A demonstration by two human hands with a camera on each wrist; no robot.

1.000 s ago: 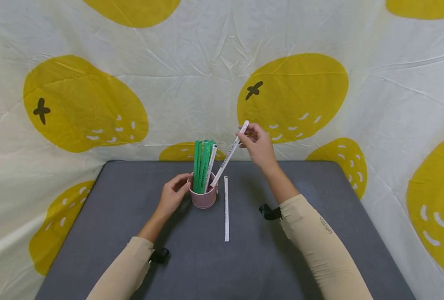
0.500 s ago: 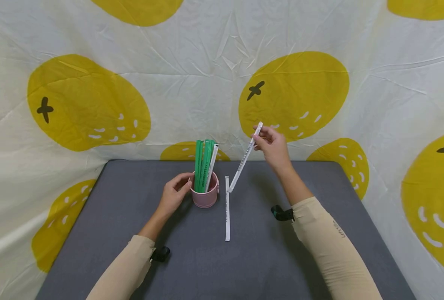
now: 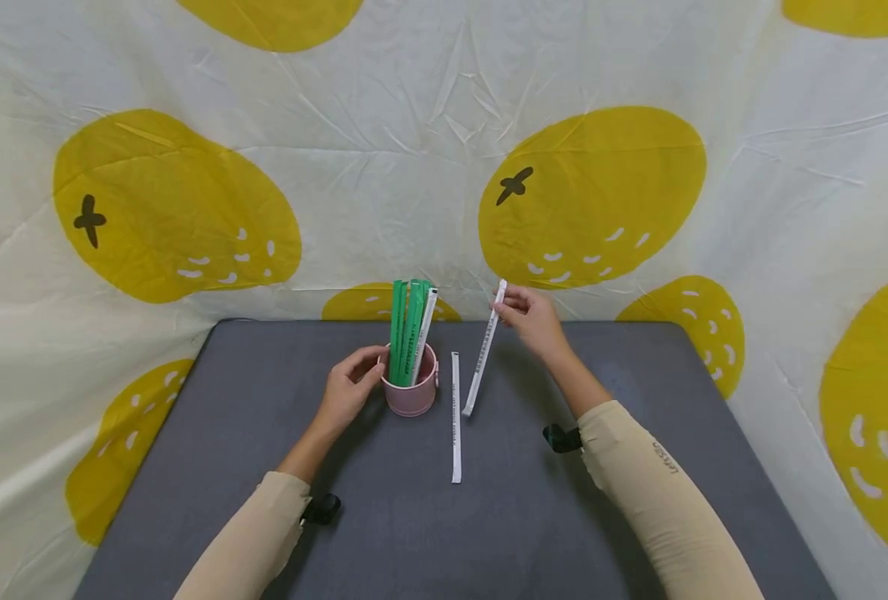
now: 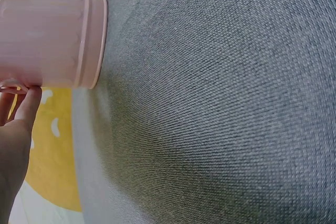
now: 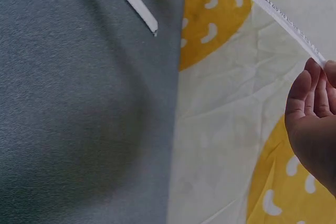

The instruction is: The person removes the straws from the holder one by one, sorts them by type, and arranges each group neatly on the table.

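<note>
A pink cup (image 3: 409,400) stands on the table, holding several green packets (image 3: 406,333) and a white one (image 3: 424,333). My left hand (image 3: 344,392) pinches the cup's left side at its rim; in the left wrist view the thumb and fingers of the hand (image 4: 16,135) meet at the cup's (image 4: 47,40) small handle. By its top end, my right hand (image 3: 535,321) pinches a long white paper packet (image 3: 484,354), tilted, its lower end near the tabletop. Another white packet (image 3: 455,421) lies flat between it and the cup. The right wrist view shows the pinching hand (image 5: 315,114) too.
The dark grey table (image 3: 383,533) reaches back to a white cloth (image 3: 383,200) printed with large yellow fruit shapes. Black bands with small devices show at both wrists, by the beige sleeves (image 3: 252,533).
My right hand has drawn the white packet out of the cup to the right, past the lying packet, then lowered it. My left hand has stayed at the cup.
</note>
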